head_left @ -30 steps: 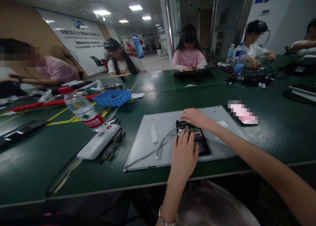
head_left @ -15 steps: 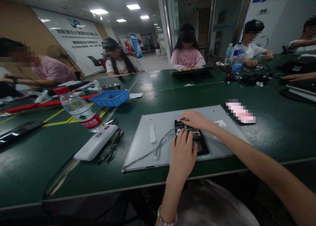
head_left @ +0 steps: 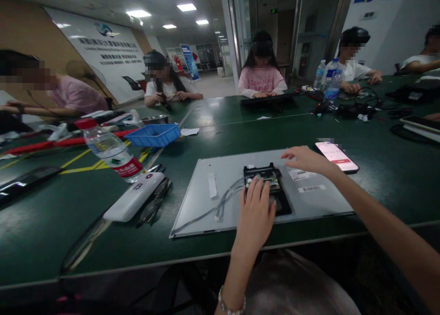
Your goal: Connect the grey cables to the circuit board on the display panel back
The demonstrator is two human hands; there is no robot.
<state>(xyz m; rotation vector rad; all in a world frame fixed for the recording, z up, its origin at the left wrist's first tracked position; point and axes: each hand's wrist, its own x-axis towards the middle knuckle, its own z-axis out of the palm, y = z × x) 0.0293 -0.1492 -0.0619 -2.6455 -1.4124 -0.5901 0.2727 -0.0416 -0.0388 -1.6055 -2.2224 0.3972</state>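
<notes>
A flat grey panel (head_left: 227,221) lies on the green table, with a black plastic frame (head_left: 284,204) on it. Inside the frame a green circuit board (head_left: 275,181) partly shows. My left hand (head_left: 255,209) rests on the frame's near left part, fingers stretched out and covering some of it. Grey cables (head_left: 223,200) run from the frame's left side across the panel. Over the panel's far right part is my right hand (head_left: 304,159), its thumb and fingers apart with nothing in them. Below it, white labels (head_left: 311,189) are on the panel.
Right of the panel lies a lit phone (head_left: 337,157). To the left are a white power bank (head_left: 134,198), glasses (head_left: 154,205), a water bottle (head_left: 112,150) and a blue tray (head_left: 154,135). Several people sit around the table; more bottles (head_left: 332,83) stand at the far right.
My right hand has come off the black frame's far edge and moved right, uncovering that edge and the board. My left hand stays on the frame.
</notes>
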